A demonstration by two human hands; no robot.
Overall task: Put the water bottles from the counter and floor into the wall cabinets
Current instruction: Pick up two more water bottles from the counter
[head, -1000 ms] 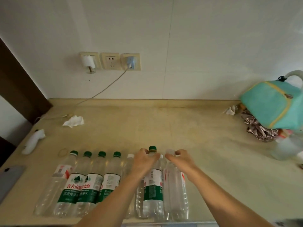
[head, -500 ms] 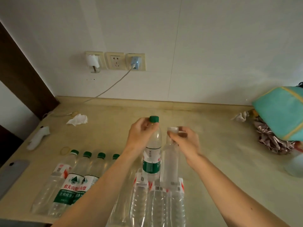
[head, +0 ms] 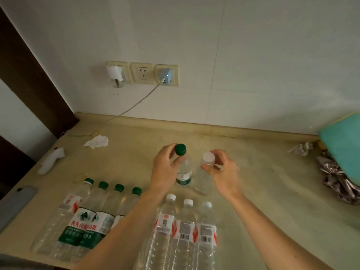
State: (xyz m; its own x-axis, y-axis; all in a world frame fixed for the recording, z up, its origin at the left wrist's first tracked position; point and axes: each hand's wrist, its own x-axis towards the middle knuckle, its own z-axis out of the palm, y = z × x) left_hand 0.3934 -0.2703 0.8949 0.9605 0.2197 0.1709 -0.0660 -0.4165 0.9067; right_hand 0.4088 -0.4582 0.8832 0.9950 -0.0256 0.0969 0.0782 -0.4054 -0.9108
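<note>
My left hand (head: 165, 168) grips the neck of a green-capped water bottle (head: 184, 173), held upright above the counter (head: 263, 191). A white-capped clear bottle (head: 204, 178) hangs upright from my right hand (head: 222, 170), which holds it just below the cap. Several green-capped bottles (head: 93, 217) lie side by side on the counter at the lower left, partly hidden by my left forearm. Three white-capped bottles (head: 185, 230) lie between my forearms. No wall cabinet is in view.
A teal bag (head: 342, 145) and crumpled silver foil (head: 339, 182) sit at the right. Crumpled tissue (head: 96, 141), a white object (head: 51, 160), a rubber band (head: 78, 177) and a grey phone (head: 13, 205) lie at the left. Wall sockets (head: 143, 75) with a charger cable are behind.
Both hands have lifted their bottles off the row on the counter and raised them upright. The view has tilted up, showing more wall.
</note>
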